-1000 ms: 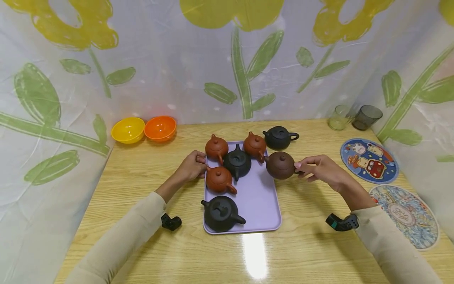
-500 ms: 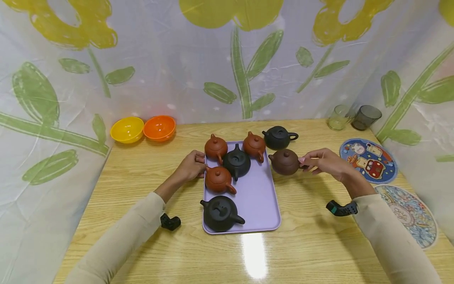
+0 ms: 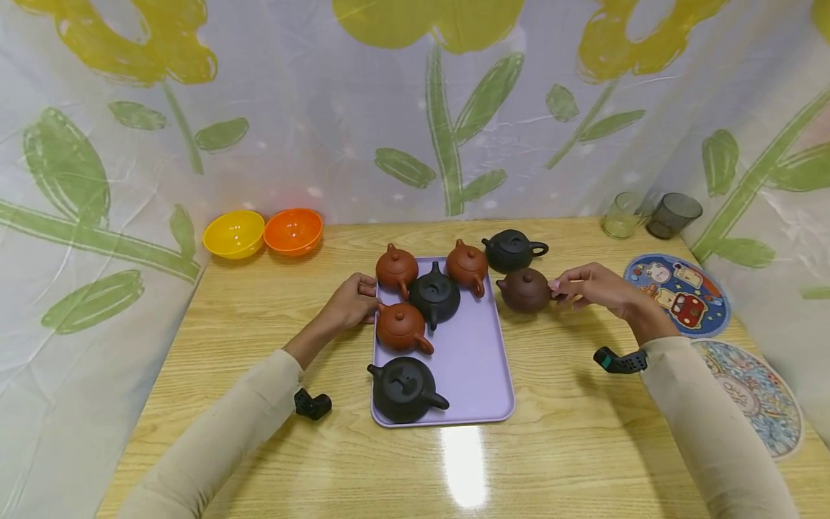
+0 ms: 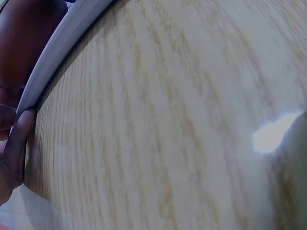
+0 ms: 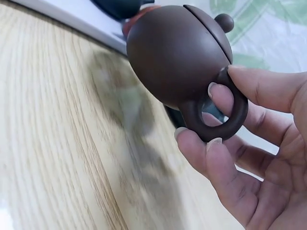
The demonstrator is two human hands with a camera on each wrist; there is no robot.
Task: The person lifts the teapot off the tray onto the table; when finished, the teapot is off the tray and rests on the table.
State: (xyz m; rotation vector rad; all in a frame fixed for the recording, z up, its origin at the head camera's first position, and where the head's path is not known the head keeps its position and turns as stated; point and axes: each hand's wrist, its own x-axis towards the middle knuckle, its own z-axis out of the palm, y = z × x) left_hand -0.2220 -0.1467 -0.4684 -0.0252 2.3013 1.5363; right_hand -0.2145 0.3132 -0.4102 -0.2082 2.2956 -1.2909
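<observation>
My right hand (image 3: 596, 288) holds a dark brown teapot (image 3: 527, 291) by its loop handle (image 5: 232, 122), just right of the tray. In the right wrist view the teapot is clear of the table, its shadow below, with thumb and fingers round the handle. My left hand (image 3: 350, 301) grips the left edge of a lilac tray (image 3: 470, 360), fingertips (image 4: 24, 124) at its rim. On the tray stand three reddish-brown teapots, at back left (image 3: 396, 268), back right (image 3: 466, 265) and middle left (image 3: 400, 328), with a black teapot (image 3: 434, 295) among them and another black teapot (image 3: 403, 389) at front left.
Another black teapot (image 3: 512, 251) stands on the table behind the brown one. Yellow (image 3: 234, 234) and orange (image 3: 294, 231) bowls sit at back left. Two glasses, clear (image 3: 621, 216) and grey (image 3: 674, 215), stand at back right, near two round mats, blue (image 3: 679, 294) and patterned (image 3: 746, 396).
My right hand has carried the brown teapot right and slightly back, from over the tray's right edge to beside the tray. The left hand and the tray have stayed put.
</observation>
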